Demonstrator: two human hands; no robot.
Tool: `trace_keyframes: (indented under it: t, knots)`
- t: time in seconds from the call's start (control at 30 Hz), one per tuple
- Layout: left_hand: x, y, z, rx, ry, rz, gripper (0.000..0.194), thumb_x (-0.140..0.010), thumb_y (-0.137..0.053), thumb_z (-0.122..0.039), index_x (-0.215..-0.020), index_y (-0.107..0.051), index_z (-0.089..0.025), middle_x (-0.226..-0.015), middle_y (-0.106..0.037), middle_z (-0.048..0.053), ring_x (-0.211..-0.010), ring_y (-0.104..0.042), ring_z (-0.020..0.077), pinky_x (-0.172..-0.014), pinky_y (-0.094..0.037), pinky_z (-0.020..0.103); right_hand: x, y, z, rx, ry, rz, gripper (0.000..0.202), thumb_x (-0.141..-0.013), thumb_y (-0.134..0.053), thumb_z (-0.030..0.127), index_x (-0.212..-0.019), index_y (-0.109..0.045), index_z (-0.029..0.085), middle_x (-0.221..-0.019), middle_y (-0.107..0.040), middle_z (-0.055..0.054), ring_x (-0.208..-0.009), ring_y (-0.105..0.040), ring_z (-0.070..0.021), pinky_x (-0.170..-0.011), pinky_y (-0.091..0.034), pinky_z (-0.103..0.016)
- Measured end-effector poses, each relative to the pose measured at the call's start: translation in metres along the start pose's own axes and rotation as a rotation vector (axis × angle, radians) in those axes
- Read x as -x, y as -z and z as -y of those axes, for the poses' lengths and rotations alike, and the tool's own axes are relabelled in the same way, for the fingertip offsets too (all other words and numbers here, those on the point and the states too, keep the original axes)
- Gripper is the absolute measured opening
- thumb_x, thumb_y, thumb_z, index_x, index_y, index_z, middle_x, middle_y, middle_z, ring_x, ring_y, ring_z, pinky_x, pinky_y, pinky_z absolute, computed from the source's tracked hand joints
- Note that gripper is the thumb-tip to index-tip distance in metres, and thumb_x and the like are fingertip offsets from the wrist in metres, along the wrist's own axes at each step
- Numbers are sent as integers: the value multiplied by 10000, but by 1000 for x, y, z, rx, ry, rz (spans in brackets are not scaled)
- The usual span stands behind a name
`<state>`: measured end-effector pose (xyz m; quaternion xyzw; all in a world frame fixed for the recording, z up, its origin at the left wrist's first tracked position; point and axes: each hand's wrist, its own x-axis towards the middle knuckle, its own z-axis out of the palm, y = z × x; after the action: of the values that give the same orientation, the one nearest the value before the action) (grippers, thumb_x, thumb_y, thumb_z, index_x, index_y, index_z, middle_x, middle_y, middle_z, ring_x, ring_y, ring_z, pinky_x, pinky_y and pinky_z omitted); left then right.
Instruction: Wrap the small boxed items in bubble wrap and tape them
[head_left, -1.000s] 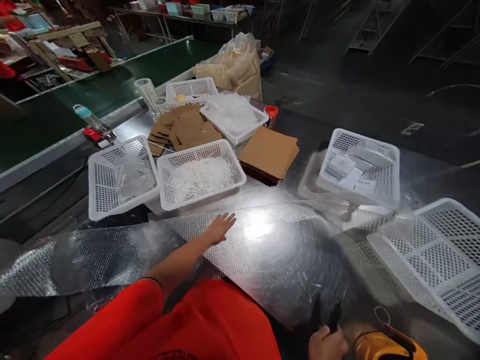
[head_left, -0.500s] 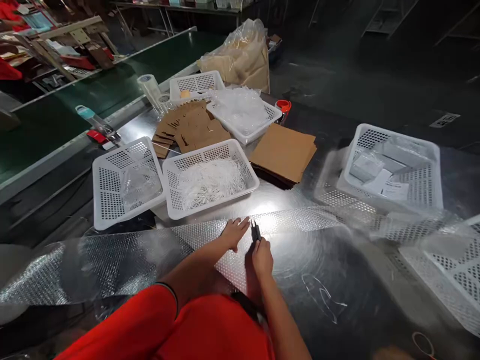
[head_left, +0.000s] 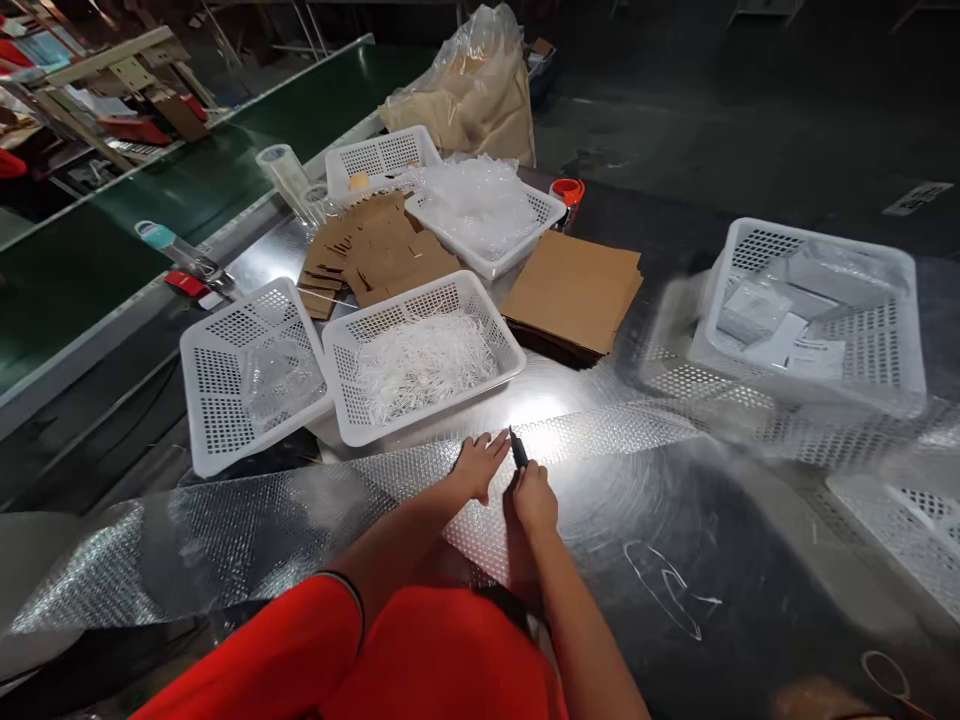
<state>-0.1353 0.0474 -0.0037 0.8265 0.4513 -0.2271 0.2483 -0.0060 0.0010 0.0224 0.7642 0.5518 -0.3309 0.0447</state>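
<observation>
A long strip of clear bubble wrap (head_left: 262, 525) lies across the metal table. On it, near the middle, my left hand (head_left: 480, 467) rests flat with its fingers spread. Just to its right, my right hand (head_left: 535, 498) is closed around a black cutter (head_left: 518, 448). The cutter's tip points away from me, close to my left fingertips and over the bubble wrap. A white basket of shredded white filler (head_left: 427, 365) stands just beyond my hands.
Another white basket (head_left: 214, 400) stands at the left, one with wrapped packets (head_left: 907, 350) at the right. Flat brown cardboard (head_left: 574, 290) and a tape dispenser (head_left: 187, 258) lie farther back. A conveyor (head_left: 247, 110) runs behind.
The view has shifted a little. My right hand and the cutter have turned slightly, the tip now nearer my left fingertips. My left hand stays flat on the wrap.
</observation>
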Motion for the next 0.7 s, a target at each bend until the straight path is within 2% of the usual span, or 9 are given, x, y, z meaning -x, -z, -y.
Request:
trace_keyframes:
  t: [0.1,0.17,0.23,0.33,0.43,0.5,0.6,0.67,0.7]
  knots:
    - [0,2,-1,-2,17,17,1428,-559,-882,-593,-1595,48,-275,-1681,39,118,-1473,-160,463,-1135,-282,623,19,-2,-16,-8,6,12,382,-1018,-228,254,-1202,-527,101,-1142,-608,-165,-923,-681,-225,-758,-479,-311]
    - [0,3,-2,-8,25,27,1433,-561,-874,-607,-1593,62,-270,-1681,55,115,-1475,-151,467,-1133,-289,624,45,-6,-38,-13,1,25,410,-1015,-207,261,-1205,-537,108,-1130,-625,-151,-941,-684,-231,-774,-481,-311]
    - [1,4,-3,-13,25,31,1437,-566,-869,-608,-1590,80,-269,-1680,68,112,-1478,-146,469,-1134,-287,630,79,-13,-71,-10,-33,43,428,-999,-193,256,-1179,-561,132,-1111,-649,-143,-961,-691,-242,-788,-490,-314]
    - [3,7,-3,-27,26,24,1424,-571,-886,-557,-1594,59,-258,-1677,71,117,-1480,-157,463,-1141,-284,627,132,-36,-136,-92,-98,40,447,-969,-187,289,-1154,-582,195,-1135,-671,-140,-1025,-691,-267,-802,-523,-339]
    - [6,11,-5,-71,27,22,1393,-575,-912,-452,-1601,3,-224,-1672,67,132,-1482,-181,447,-1143,-306,601,168,-58,-200,-220,-211,-137,501,-932,-198,398,-1194,-573,193,-1184,-655,-168,-1106,-661,-310,-844,-551,-392]
    - [10,12,-10,-80,33,14,1361,-586,-912,-372,-1602,-19,-213,-1664,85,146,-1485,-182,449,-1143,-313,598,177,-63,-228,-170,-332,-288,546,-910,-227,409,-1255,-549,135,-1145,-645,-220,-1099,-651,-366,-860,-551,-470]
    - [25,7,-23,-41,36,-62,1179,-696,-814,-239,-1602,-61,-229,-1662,95,138,-1512,-119,427,-1184,-246,595,169,-54,-238,8,-452,-529,592,-923,-287,425,-1382,-456,92,-1193,-595,-288,-1147,-603,-442,-865,-525,-583]
    - [41,-4,-34,-16,48,-122,1021,-772,-704,-172,-1600,-112,-242,-1668,66,117,-1529,-65,388,-1215,-181,579,153,-40,-226,94,-410,-621,563,-942,-322,411,-1401,-446,111,-1298,-540,-302,-1238,-543,-433,-919,-504,-577]
    - [50,-10,-40,-7,73,-140,975,-784,-674,-160,-1597,-142,-240,-1669,49,115,-1530,-54,381,-1218,-174,577,141,-33,-215,121,-347,-619,528,-950,-332,388,-1383,-472,120,-1340,-520,-292,-1276,-517,-410,-964,-488,-550]
